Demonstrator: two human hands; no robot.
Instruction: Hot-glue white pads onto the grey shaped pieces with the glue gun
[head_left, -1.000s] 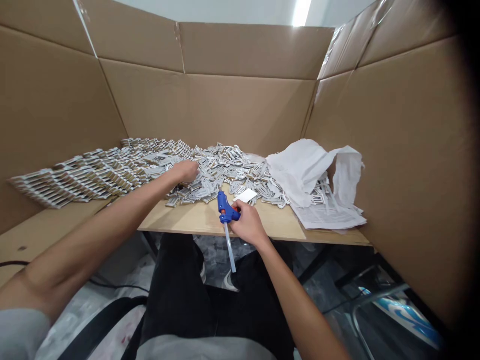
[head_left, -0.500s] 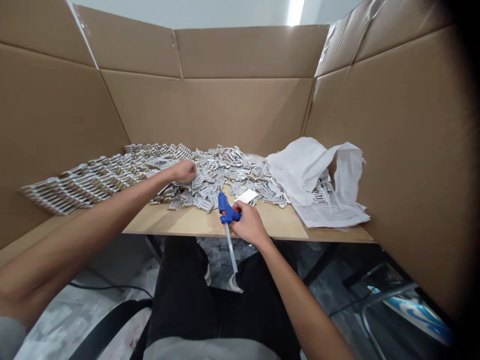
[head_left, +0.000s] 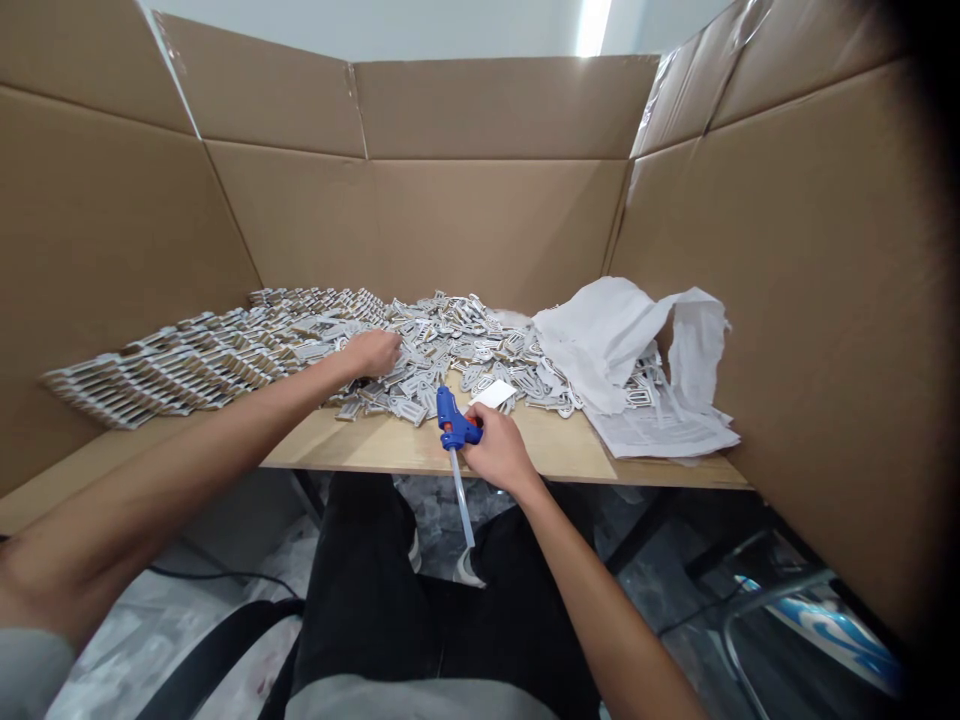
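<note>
My right hand (head_left: 496, 450) is closed round a blue glue gun (head_left: 452, 419) at the table's front edge; a clear glue stick (head_left: 461, 500) pokes out of the gun's back toward me. My left hand (head_left: 373, 352) reaches into a loose pile of small grey and white flat pieces (head_left: 457, 350), its fingers curled down among them; what they grip, if anything, is hidden. A small white card (head_left: 493, 393) lies just beyond the gun.
Rows of stacked pieces (head_left: 187, 355) cover the left of the wooden table (head_left: 375, 445). Crumpled white paper (head_left: 622, 340) and a printed sheet (head_left: 660, 430) lie at the right. Cardboard walls (head_left: 487, 220) enclose the table on three sides. My dark-trousered legs are below.
My left hand has shifted slightly right and nearer within the pile. The right hand and the glue gun have stayed in place.
</note>
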